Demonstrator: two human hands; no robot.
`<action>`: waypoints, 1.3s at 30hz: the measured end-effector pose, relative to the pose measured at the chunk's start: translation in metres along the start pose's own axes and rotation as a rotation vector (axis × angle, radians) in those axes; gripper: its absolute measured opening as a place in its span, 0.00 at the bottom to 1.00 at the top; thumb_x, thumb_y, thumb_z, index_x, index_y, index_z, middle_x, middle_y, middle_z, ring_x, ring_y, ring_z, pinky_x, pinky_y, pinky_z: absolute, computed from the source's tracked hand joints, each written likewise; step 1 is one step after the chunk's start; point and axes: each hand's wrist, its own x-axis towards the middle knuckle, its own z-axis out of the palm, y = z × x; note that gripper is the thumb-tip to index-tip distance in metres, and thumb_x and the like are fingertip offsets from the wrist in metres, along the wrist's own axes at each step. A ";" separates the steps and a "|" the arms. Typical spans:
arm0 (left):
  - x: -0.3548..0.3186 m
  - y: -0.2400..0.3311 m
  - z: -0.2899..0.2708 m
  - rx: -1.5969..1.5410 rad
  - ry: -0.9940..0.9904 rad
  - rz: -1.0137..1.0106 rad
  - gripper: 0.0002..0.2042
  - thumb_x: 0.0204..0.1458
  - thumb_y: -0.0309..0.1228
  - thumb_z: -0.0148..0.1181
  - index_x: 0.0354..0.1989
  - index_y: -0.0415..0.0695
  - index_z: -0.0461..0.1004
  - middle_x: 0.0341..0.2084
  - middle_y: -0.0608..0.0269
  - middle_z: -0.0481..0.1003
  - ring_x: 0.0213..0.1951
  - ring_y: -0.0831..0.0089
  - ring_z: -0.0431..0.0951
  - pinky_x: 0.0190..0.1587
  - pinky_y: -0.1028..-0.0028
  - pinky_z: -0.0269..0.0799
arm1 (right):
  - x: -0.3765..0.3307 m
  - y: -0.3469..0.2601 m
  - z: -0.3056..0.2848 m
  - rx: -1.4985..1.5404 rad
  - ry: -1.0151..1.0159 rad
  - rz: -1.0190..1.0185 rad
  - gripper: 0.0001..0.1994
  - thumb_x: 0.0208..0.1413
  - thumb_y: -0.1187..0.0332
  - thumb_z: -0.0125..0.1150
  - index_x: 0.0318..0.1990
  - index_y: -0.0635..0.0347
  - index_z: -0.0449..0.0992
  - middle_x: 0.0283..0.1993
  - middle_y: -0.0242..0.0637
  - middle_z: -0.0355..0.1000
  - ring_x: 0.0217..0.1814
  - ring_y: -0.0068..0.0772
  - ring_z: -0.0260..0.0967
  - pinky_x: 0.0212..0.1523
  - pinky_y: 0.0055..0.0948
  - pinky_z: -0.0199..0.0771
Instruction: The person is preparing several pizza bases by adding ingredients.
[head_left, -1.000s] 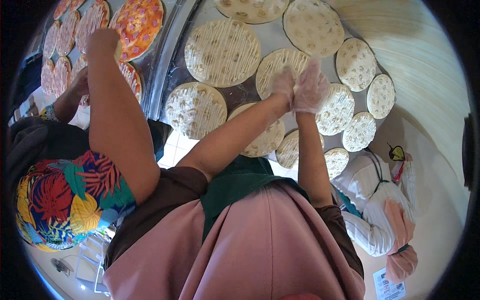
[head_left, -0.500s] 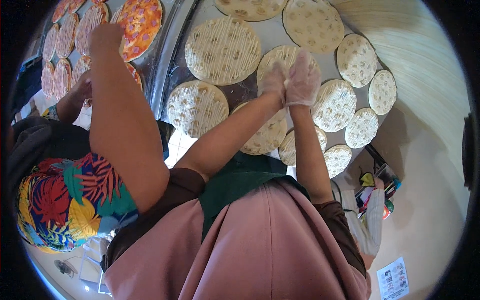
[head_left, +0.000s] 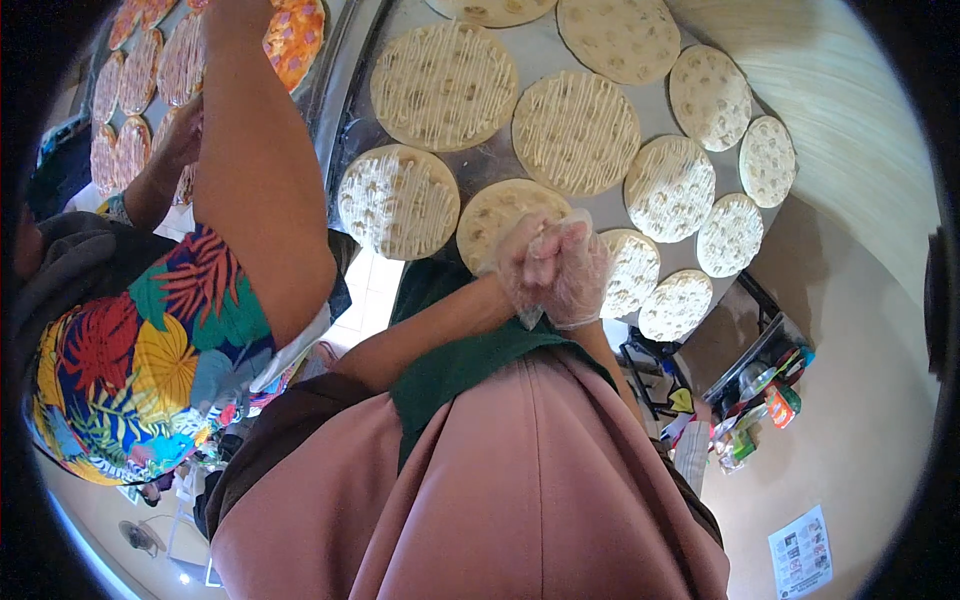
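Both my hands wear clear plastic gloves and meet at the near edge of the table, over a round pizza crust [head_left: 490, 215] that they partly cover. My left hand [head_left: 524, 258] has its fingers curled against the right. My right hand [head_left: 580, 272] is closed too, pressed to the left. Whatever lies between them, if anything, is hidden. Just beyond is a crust with thin cream-coloured stripes of sauce [head_left: 577, 132]. Another striped crust [head_left: 445, 85] sits farther left, and a third [head_left: 398, 203] lies nearer on the left.
Several smaller crusts [head_left: 670, 188] fill the grey table's right side. At far left, a co-worker's arm [head_left: 255, 170] reaches over a second tray of topped pizzas [head_left: 183, 60]. Colourful packages [head_left: 780, 400] are on a rack at right, below table level.
My hands have drawn back toward me from the middle crust, uncovering its sauce stripes. They have gone from partly spread to clasped together. The co-worker's arm has reached farther over the left tray.
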 end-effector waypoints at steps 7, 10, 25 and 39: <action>-0.016 -0.039 0.015 -0.059 0.609 0.092 0.13 0.54 0.39 0.45 0.36 0.42 0.69 0.29 0.59 0.72 0.30 0.67 0.72 0.36 0.69 0.71 | -0.012 0.020 -0.045 -0.243 -0.132 -0.136 0.25 0.62 0.55 0.37 0.15 0.60 0.62 0.11 0.37 0.59 0.13 0.30 0.56 0.18 0.30 0.56; -0.010 -0.043 0.032 -0.040 0.519 0.080 0.18 0.58 0.42 0.36 0.32 0.44 0.71 0.29 0.60 0.74 0.33 0.68 0.73 0.40 0.68 0.71 | -0.026 0.000 -0.037 -0.627 -0.020 -0.073 0.21 0.60 0.56 0.41 0.20 0.59 0.69 0.17 0.41 0.65 0.20 0.37 0.63 0.25 0.34 0.62; -0.028 -0.124 0.118 1.785 1.238 0.465 0.22 0.51 0.40 0.53 0.48 0.35 0.65 0.36 0.54 0.74 0.36 0.63 0.76 0.39 0.69 0.71 | -0.125 -0.137 -0.052 -1.952 -0.393 -1.044 0.21 0.45 0.66 0.54 0.49 0.62 0.68 0.50 0.37 0.65 0.49 0.40 0.64 0.55 0.42 0.54; -0.061 -0.130 0.229 2.248 0.397 0.851 0.22 0.41 0.25 0.50 0.50 0.39 0.65 0.40 0.46 0.71 0.44 0.50 0.70 0.49 0.65 0.64 | -0.173 -0.163 -0.045 -1.725 -0.529 -1.174 0.22 0.44 0.68 0.52 0.50 0.65 0.68 0.50 0.44 0.67 0.52 0.42 0.63 0.54 0.42 0.56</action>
